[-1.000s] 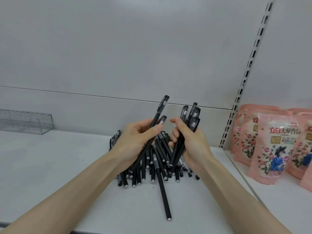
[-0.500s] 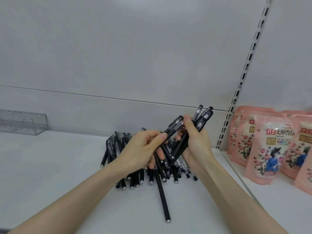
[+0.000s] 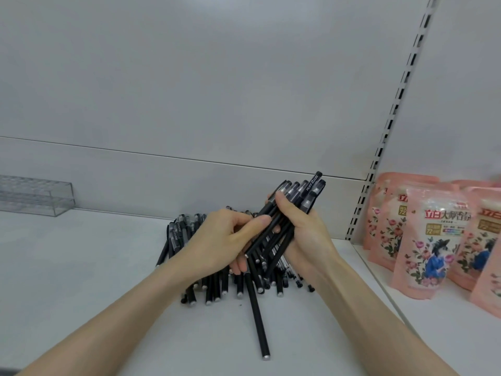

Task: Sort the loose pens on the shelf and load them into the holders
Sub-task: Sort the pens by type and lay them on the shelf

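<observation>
Grips a bunch of pens (image 3: 303,194) with the fingers (image 3: 282,206) of the right hand (image 3: 309,237), curled tight round the black barrels, caps pointing up and away. Pinches the lower part of the same bunch with the left hand (image 3: 217,240), thumb on top, other fingers tucked under. Looks like lining the pens up so all point one way.

Holds the bunch just above a pile of loose pens (image 3: 214,286), heaped on the shelf (image 3: 81,280) near the back wall. Leaves one single pen (image 3: 257,316) poking out of the heap toward the front edge.

Shows a clear holder (image 3: 35,196) far off at the left, against the back wall, well apart from both hands. Looks bare inside, though hard to tell through the clear plastic. Shows pink pouches (image 3: 431,240) on the next shelf at the right, no part of this job.

Seems close to the start. Done so far: a handful of pens picked up and turned the same way. Nothing loaded into the holder, as far as can be seen. Left to do: pick up the rest of the heap and the stray pen, sort them, carry them over to the left, and stand them in the holder.
</observation>
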The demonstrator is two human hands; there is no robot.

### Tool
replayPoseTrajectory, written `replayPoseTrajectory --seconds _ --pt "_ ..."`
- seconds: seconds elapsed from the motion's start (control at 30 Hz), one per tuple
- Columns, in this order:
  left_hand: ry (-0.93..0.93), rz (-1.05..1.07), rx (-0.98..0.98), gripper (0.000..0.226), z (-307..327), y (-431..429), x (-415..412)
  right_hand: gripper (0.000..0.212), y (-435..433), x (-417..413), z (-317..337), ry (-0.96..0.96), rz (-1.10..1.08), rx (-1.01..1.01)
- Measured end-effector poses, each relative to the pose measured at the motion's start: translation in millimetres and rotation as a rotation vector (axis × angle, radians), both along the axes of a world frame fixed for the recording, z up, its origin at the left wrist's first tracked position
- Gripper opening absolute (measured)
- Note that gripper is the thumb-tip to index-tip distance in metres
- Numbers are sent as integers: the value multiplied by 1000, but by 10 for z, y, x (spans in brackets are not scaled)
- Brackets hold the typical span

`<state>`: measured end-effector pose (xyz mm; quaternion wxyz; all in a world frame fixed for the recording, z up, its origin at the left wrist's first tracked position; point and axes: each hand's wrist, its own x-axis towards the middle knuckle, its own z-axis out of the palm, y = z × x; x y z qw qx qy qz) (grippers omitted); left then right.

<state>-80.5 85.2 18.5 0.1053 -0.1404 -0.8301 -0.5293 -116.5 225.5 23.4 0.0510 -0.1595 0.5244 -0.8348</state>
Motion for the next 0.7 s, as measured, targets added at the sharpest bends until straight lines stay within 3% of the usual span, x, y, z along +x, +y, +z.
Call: replayPoseTrajectory --seconds 0.13,0.27,0.43,0.57,0.7 --pt "95 255 -18 46 5 -232 -139 25 74 -39 61 -24 -99 -87" --pt "133 366 -454 39 -89 -338 -192 19 102 -53 57 -60 -148 -93" --pt "17 410 -776 63 -202 -190 -211 13 69 -68 -18 1 -128 22" --pt "-72 394 -679 52 -190 -168 -256 8 59 -74 -55 -16 -102 69" --pt "-176 341 -575 48 -105 -179 -297 25 27 -65 -90 -24 -97 158"
